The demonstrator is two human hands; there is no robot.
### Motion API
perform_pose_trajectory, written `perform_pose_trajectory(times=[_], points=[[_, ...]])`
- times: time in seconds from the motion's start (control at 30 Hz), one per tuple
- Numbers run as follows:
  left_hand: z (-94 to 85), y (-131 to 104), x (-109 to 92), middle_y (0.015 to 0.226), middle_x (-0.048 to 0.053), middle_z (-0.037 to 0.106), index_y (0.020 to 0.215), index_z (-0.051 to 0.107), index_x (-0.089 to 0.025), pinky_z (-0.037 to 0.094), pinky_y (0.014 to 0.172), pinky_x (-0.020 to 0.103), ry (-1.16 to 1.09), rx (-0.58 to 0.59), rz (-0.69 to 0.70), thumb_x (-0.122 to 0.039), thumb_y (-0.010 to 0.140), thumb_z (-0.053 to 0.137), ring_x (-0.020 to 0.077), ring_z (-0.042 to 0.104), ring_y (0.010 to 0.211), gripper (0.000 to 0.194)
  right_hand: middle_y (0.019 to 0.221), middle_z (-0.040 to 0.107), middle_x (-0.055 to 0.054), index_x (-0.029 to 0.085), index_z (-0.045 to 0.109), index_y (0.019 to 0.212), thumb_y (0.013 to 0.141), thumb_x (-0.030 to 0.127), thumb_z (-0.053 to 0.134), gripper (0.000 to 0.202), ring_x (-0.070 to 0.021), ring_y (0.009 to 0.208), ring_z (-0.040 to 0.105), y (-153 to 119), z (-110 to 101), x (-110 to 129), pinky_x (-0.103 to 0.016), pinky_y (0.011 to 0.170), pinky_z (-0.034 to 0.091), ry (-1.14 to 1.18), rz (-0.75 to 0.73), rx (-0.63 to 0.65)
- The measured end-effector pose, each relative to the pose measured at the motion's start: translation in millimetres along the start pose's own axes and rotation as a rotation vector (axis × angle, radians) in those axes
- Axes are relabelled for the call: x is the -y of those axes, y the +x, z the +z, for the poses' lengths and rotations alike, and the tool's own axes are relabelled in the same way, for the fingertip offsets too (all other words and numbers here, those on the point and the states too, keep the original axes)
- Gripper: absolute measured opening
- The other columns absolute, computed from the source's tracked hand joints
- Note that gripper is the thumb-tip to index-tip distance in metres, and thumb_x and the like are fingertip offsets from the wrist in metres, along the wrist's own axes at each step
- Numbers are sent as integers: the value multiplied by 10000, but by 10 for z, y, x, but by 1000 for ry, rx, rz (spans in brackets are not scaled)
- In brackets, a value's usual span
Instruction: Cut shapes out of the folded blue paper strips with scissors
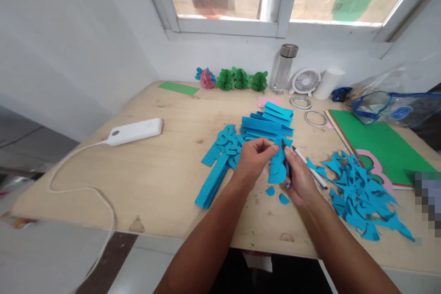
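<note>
My left hand pinches a folded blue paper piece between thumb and fingertips. The paper has a curved outline drawn on it and a rounded lower end. Wrapped in my right hand is a pair of dark-handled scissors, pointing away from me at the paper's right edge; the fingers partly hide them. Two small blue offcuts lie just below the paper. Behind my hands are stacked folded blue strips. Left of them lie cut-out looped blue shapes and a long folded strip.
A white marker lies right of my right hand, beside a heap of blue scraps. Green paper sheets and tape rolls sit farther right. Along the wall stand paper ornaments, a bottle and a fan. A white power strip is left.
</note>
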State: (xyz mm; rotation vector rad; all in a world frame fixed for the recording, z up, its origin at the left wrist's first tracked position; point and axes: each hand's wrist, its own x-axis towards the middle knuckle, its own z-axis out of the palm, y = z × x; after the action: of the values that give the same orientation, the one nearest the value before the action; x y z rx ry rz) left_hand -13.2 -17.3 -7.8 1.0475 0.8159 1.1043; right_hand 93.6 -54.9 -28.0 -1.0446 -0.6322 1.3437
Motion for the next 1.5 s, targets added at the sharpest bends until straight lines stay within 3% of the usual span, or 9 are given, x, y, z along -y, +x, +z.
perform_pose_trajectory(times=[0.93,1.17,1.5], points=[[-40,26,3,581,-21,543,590,569,-153,403,579,239,49,30,1,-368,653,711,96,478,563,265,419,329,97,195,413,551,686,561,688,477,-37,325,234,-32,26,14,-157,278,180,-84,-8,-40],[-62,29,-14,564,-29,525,584,564,-152,386,532,223,60,15,-8,-365,661,707,81,442,521,268,405,399,68,179,443,529,724,555,664,478,-31,317,287,-37,16,25,-151,299,202,-98,23,43],[-78,33,-14,548,-28,517,588,560,-158,379,497,215,83,34,-11,-387,664,704,79,436,500,281,404,391,69,180,435,517,728,543,661,478,-33,319,281,-35,16,22,-161,312,187,-82,32,51]])
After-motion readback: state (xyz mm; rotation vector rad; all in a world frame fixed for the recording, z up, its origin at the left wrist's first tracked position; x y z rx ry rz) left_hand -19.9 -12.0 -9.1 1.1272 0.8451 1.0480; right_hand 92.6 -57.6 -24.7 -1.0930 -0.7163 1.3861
